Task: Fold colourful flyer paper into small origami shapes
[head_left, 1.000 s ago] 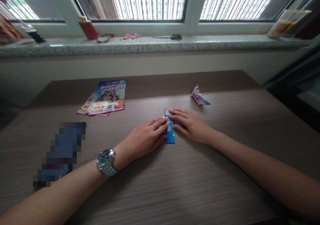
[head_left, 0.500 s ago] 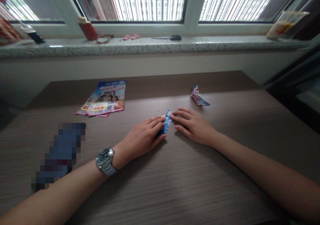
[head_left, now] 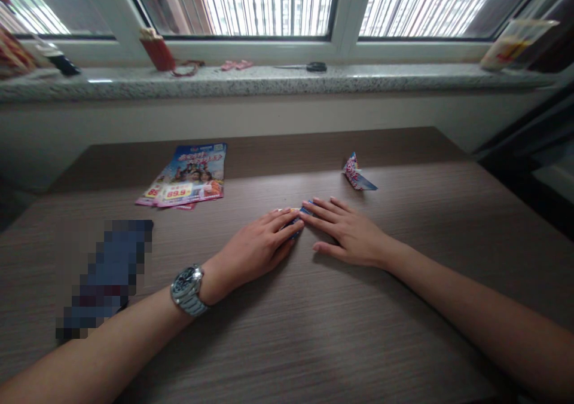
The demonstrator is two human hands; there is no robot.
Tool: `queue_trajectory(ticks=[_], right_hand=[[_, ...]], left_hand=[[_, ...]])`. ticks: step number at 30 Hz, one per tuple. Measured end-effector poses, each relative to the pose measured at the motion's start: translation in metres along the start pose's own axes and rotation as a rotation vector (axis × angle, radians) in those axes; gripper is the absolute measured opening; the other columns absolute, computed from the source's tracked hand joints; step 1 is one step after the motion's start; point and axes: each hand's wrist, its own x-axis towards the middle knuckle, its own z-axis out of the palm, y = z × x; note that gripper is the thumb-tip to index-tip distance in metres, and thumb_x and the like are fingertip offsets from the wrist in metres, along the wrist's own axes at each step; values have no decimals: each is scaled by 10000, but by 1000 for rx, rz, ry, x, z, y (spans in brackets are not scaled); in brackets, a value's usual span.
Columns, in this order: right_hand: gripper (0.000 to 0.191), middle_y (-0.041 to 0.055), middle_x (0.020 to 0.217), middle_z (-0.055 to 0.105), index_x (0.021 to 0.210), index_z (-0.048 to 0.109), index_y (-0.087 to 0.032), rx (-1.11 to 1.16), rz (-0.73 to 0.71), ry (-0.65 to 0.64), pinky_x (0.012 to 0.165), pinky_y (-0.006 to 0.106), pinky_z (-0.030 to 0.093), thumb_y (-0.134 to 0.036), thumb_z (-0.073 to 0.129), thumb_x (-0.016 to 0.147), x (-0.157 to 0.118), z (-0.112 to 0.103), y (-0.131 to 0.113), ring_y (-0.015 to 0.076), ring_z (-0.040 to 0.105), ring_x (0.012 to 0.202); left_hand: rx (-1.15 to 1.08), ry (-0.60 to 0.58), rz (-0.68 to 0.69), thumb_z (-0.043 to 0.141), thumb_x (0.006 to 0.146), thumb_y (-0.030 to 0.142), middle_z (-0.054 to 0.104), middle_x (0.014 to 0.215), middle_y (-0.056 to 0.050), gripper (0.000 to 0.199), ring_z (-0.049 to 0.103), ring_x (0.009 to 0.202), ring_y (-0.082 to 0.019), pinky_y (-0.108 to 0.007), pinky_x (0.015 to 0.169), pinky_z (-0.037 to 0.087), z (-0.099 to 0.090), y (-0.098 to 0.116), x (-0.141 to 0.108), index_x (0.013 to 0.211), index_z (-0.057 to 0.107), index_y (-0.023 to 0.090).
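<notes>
A small blue folded paper (head_left: 305, 210) lies on the table, mostly hidden under my fingertips. My left hand (head_left: 264, 241), with a metal watch on its wrist, has its fingers pressed together over the paper and holds it down. My right hand (head_left: 345, 229) rests palm down with its fingers spread, the index and middle fingertips on the paper's upper right part. Beyond my right hand stands a colourful folded paper piece (head_left: 356, 177), which neither hand touches.
Printed leaflets (head_left: 192, 177) lie at the back left of the table (head_left: 287, 344). A blurred dark object (head_left: 110, 272) is beside my left forearm. On the windowsill are a red container (head_left: 158, 52), pink items (head_left: 237, 65), scissors (head_left: 315, 67) and a plastic cup (head_left: 511, 45).
My right hand's fingers have moved left onto the paper and straightened. The paper's blue end has folded down, so less of it shows. My left hand is nearly where it was.
</notes>
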Motion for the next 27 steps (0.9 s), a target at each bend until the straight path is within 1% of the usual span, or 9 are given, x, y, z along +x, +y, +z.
queue_trajectory(ticks=[3,7,11,15,17,19,22,25,27], right_hand=[[670,56,1655,300,1614,251,-284,-7,16,-50,1241,574,237,-558,431,1030,-1,3,2,290,244,1546],[674,62,1659,284,1629,190,-265,1,85,-21,1243,551,255,-544,384,1047,-1,6,6,278,247,1545],[683,93,1658,281,1628,209,-222,-21,178,27,1246,532,267,-549,364,1049,0,7,12,279,261,1540],[679,97,1659,285,1625,223,-202,-26,189,22,1249,533,263,-544,350,1053,1,7,16,279,252,1544],[678,106,1657,288,1626,218,-199,-10,190,40,1246,533,269,-534,356,1054,0,7,16,280,256,1543],[669,105,1659,286,1630,202,-216,9,175,66,1242,543,274,-512,373,1055,-1,6,16,280,256,1543],[648,84,1660,288,1628,200,-254,34,87,67,1244,548,265,-465,414,1054,-1,3,15,269,250,1545],[620,79,1647,318,1614,256,-261,60,-24,48,1250,528,262,-427,450,1049,-1,2,13,252,265,1540],[580,82,1628,358,1592,324,-253,69,-56,43,1247,525,273,-410,458,1050,-1,1,12,252,291,1531]], left_hand=[[-5,-1,2,467,1045,257,489,1540,-122,415,452,1440,-280,-511,1186,421,0,-1,0,1455,512,206],[-13,5,7,467,1043,242,495,1535,-123,421,464,1431,-275,-514,1179,431,0,-1,0,1461,509,221],[-4,-1,8,468,1042,243,515,1516,-124,413,482,1417,-281,-512,1167,446,-2,0,0,1451,523,220],[2,-20,5,465,1041,240,498,1530,-127,427,462,1431,-282,-509,1184,425,-2,-1,0,1464,507,209],[-8,-14,10,470,1036,232,496,1532,-126,428,463,1431,-279,-515,1185,423,-2,-1,0,1463,507,214],[-26,-5,15,471,1032,221,500,1530,-123,425,466,1431,-273,-521,1187,418,-2,-1,0,1456,511,220],[-46,-13,17,473,1021,197,490,1540,-124,431,447,1447,-269,-523,1194,406,-2,-2,1,1450,514,214],[-46,-39,23,482,1003,182,450,1571,-126,464,399,1478,-272,-522,1206,390,-2,-5,0,1466,491,206],[-35,-56,27,487,995,178,424,1589,-124,492,370,1495,-274,-518,1218,373,-1,-6,-1,1486,469,206]])
